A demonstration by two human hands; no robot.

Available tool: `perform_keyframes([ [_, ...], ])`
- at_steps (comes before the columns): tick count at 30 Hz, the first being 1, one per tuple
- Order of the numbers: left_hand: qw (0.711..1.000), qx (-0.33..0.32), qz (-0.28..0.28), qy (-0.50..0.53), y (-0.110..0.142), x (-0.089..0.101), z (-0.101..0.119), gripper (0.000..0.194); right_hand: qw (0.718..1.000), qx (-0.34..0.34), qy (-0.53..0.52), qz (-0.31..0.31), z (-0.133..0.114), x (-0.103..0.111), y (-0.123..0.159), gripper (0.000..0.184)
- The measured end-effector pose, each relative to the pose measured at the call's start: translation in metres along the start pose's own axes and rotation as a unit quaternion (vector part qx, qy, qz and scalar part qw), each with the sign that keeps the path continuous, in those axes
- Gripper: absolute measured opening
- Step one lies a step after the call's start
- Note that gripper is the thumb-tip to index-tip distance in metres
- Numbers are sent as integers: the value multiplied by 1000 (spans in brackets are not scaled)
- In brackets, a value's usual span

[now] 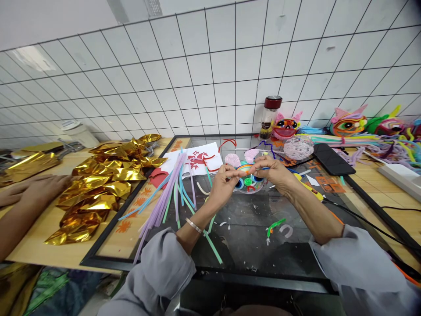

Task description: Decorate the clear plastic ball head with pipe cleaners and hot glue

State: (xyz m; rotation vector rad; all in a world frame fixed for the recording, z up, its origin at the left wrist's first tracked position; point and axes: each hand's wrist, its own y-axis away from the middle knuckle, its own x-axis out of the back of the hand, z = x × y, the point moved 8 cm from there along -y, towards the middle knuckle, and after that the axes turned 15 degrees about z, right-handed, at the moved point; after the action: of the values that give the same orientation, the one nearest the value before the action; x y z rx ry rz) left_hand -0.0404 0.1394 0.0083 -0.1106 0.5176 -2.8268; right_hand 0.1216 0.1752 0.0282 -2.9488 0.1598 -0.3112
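Both hands meet above a clear round craft face (pixel 250 186) with pink ears, large eyes and a green nose. My left hand (pixel 223 183) is closed, its fingertips pinched together. Opposite it, my right hand (pixel 271 173) is pinched too, nearly touching the left. A tiny orange bit shows between the fingertips, too small to name. The hands partly cover the face. Lilac, blue and green pipe cleaners (pixel 167 188) lie left of my left hand. In front of the hands, a green twisted piece (pixel 275 226) rests on the dark glass board (pixel 243 245).
Crumpled gold foil (pixel 98 188) lies at left, near a co-worker's arm (pixel 31 204). Behind stand a lidded bottle (pixel 269 116) and a finished pink-eared face (pixel 287 126). A phone (pixel 333 159), a yellow glue gun (pixel 311 188) with its cord, and a power strip (pixel 403 177) are at right.
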Motion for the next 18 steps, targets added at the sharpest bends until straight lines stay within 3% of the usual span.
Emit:
perform_keyframes([
  [9, 999, 17, 10, 29, -2, 2, -3, 19, 1000, 8, 17, -2, -3, -1, 0, 10],
  [18, 991, 102, 38, 81, -4, 4, -13, 13, 1000, 12, 13, 8, -1, 1, -2, 8],
])
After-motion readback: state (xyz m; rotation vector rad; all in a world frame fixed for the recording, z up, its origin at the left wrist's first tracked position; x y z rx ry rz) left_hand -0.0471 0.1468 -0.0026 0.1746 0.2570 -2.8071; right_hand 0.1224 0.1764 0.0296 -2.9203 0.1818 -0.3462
